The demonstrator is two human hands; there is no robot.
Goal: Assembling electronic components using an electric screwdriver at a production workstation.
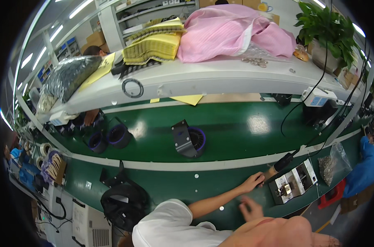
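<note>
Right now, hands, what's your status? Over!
Left hand: curled, grip unclear. Right hand: blurred, lower in view. Metal fixture: right of both. Black tool slants beside it, possibly in the way.

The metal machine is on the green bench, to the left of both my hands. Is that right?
Not quite: the head view shows the metal machine to the right of both the left hand and right hand. It is on the green bench.
</note>
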